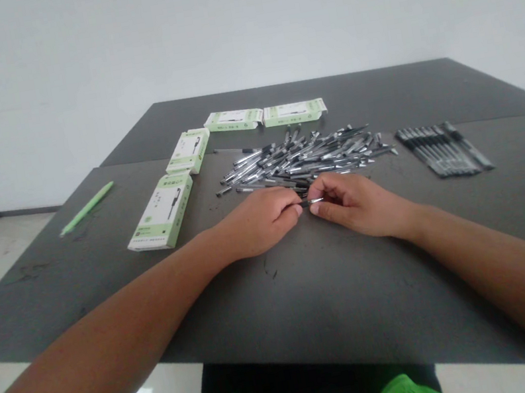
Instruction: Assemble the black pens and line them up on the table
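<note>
Between my two hands is a pen (pixel 305 203) with a dark grip and a bright metal tip that points right. My left hand (pixel 266 219) is closed around its body, most of which the fingers hide. The thumb and forefinger of my right hand (pixel 351 203) pinch around the tip end; whether they hold a separate small part there I cannot make out. Just beyond both hands spreads a loose pile of clear and black pens (pixel 306 155). To the right lies a neat row of capped black pens (pixel 439 150), side by side.
Two green-and-white pen boxes (pixel 159 214) (pixel 188 152) lie left of the pile, and two more boxes (pixel 233 119) (pixel 295 112) lie behind it. A light green pen (pixel 88 207) rests at the far left of the dark table (pixel 310 302). A white wall (pixel 234 27) stands behind.
</note>
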### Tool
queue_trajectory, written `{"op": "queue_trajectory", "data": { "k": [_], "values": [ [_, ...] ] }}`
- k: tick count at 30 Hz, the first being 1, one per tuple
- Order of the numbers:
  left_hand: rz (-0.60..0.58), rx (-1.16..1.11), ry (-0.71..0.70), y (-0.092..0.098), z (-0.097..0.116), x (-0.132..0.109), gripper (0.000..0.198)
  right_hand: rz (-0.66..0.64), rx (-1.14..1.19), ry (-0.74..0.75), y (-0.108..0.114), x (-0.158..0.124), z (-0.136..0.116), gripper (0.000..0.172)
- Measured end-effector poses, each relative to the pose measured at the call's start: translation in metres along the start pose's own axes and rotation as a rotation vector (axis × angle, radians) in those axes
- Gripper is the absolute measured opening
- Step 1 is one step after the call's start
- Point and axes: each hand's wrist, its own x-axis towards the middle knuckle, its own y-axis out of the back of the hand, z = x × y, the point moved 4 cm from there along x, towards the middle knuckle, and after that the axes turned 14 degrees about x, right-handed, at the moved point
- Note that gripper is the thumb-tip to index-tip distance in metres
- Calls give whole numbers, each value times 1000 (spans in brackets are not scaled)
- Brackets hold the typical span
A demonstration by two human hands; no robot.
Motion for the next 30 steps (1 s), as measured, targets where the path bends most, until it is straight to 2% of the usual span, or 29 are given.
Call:
{"op": "queue_trajectory", "data": {
  "k": [12, 30],
  "values": [
    [-10, -1, -3, 0, 0, -1, 30, 1, -67, -12, 2, 1, -2, 29],
    [0, -12, 3, -1, 1, -1, 29, 7, -73, -2, 1, 1, -1, 28]
  ]
}}
